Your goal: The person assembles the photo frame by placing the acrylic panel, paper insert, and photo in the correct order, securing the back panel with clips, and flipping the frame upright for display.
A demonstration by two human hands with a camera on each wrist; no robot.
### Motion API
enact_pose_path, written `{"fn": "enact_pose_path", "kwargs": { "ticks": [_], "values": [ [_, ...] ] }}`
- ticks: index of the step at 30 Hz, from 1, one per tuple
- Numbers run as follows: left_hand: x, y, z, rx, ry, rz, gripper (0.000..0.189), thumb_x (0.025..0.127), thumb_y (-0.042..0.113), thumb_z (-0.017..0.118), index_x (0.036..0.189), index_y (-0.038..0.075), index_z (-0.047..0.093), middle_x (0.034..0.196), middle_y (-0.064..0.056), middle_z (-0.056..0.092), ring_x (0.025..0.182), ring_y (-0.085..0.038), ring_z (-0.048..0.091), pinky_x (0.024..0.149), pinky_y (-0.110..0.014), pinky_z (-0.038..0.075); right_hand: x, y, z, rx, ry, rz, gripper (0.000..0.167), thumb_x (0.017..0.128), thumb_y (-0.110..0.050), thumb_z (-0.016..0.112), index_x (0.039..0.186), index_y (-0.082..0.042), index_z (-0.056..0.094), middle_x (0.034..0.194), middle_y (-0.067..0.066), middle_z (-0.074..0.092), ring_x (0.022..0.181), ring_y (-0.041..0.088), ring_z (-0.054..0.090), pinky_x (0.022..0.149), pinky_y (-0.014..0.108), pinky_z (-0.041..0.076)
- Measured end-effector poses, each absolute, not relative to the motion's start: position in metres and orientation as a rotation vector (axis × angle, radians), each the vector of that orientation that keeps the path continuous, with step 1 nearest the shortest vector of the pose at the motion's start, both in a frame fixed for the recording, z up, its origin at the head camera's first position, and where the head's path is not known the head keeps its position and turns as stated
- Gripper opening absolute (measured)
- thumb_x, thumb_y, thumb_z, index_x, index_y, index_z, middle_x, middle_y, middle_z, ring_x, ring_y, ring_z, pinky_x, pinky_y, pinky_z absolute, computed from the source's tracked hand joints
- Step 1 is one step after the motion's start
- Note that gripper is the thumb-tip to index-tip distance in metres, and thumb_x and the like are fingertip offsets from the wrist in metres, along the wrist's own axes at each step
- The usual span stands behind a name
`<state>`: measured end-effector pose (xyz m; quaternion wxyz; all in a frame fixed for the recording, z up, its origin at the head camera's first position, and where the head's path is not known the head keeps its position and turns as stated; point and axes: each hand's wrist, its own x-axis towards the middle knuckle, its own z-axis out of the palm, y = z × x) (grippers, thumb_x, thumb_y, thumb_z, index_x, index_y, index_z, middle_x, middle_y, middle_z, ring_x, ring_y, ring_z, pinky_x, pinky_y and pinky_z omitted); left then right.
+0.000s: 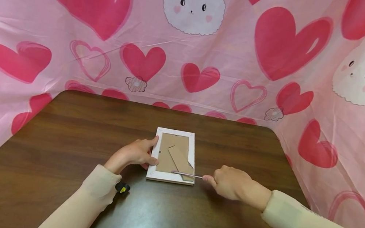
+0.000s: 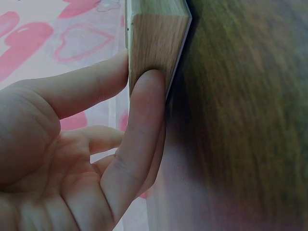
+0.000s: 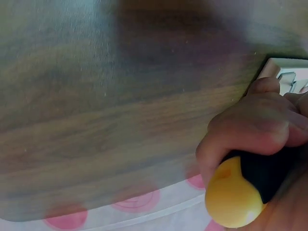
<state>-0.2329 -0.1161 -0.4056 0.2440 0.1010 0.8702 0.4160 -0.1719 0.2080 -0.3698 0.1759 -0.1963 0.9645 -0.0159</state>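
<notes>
A white picture frame (image 1: 191, 144) lies back side up on the table, with a brown backing board (image 1: 180, 141) and a slanted stand flap (image 1: 179, 159) on it. My left hand (image 1: 136, 151) holds the frame's left edge, thumb on the white border. In the left wrist view, a fingertip presses the wood-grained side (image 2: 159, 43) of the frame. My right hand (image 1: 233, 181) grips a screwdriver, its yellow and black handle (image 3: 233, 195) showing in the right wrist view. The thin metal shaft (image 1: 190, 175) points left over the frame's lower part, its tip near the flap's lower end.
The dark brown wooden table (image 1: 66, 154) extends around the frame. A small black item with a yellow mark (image 1: 123, 188) is beside the left wrist. Pink cloth (image 1: 175, 54) with hearts and rabbits hangs behind the table and at both sides.
</notes>
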Motion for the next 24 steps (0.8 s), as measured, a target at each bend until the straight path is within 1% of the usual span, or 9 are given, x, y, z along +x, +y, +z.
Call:
{"fn": "enact_pose_path", "kwargs": {
  "ticks": [4, 10, 15, 21, 24],
  "values": [
    [-0.233, -0.115, -0.405, 0.270, 2.381, 1.130, 0.100, 0.091, 0.006, 0.084, 0.168, 0.004, 0.021, 0.098, -0.017, 0.060, 0.078, -0.023, 0.065, 0.071, -0.034, 0.064, -0.170, 0.210, -0.373, -0.522, 2.712, -0.093, 0.062, 0.109, -0.054, 0.051, 0.058, -0.018, 0.049, 0.057, -0.005, 0.038, 0.053, 0.013, 0.041, 0.058, 0.037, 0.046],
    [-0.232, -0.116, -0.406, 0.278, 2.380, 1.128, 0.100, 0.090, 0.006, 0.084, 0.168, 0.003, 0.020, 0.098, -0.017, 0.060, 0.078, -0.023, 0.065, 0.071, -0.034, 0.064, -0.169, 0.211, -0.377, -0.526, 2.718, -0.117, 0.062, 0.109, -0.053, 0.052, 0.058, -0.018, 0.049, 0.058, -0.005, 0.039, 0.054, 0.013, 0.043, 0.061, 0.037, 0.047],
    [-0.232, -0.117, -0.406, 0.279, 2.385, 1.130, 0.100, 0.090, 0.006, 0.084, 0.168, 0.004, 0.021, 0.097, -0.017, 0.060, 0.078, -0.023, 0.065, 0.071, -0.034, 0.064, -0.167, 0.211, -0.379, -0.497, 2.724, -0.123, 0.062, 0.109, -0.055, 0.051, 0.059, -0.018, 0.050, 0.059, -0.005, 0.040, 0.056, 0.014, 0.044, 0.061, 0.038, 0.046],
    [-0.232, -0.117, -0.407, 0.280, 2.387, 1.128, 0.100, 0.090, 0.007, 0.084, 0.168, 0.004, 0.021, 0.100, -0.017, 0.061, 0.079, -0.023, 0.066, 0.071, -0.034, 0.064, -0.161, 0.210, -0.381, -0.431, 2.740, -0.107, 0.061, 0.108, -0.059, 0.049, 0.064, -0.017, 0.057, 0.063, -0.002, 0.047, 0.064, 0.016, 0.053, 0.066, 0.043, 0.050],
    [-0.231, -0.116, -0.407, 0.279, 2.396, 1.113, 0.100, 0.090, 0.008, 0.084, 0.168, 0.004, 0.022, 0.099, -0.017, 0.061, 0.078, -0.022, 0.066, 0.071, -0.034, 0.064, -0.159, 0.210, -0.381, -0.427, 2.747, -0.103, 0.062, 0.108, -0.060, 0.048, 0.064, -0.018, 0.057, 0.063, -0.002, 0.047, 0.066, 0.017, 0.054, 0.068, 0.044, 0.051]
  ]
}}
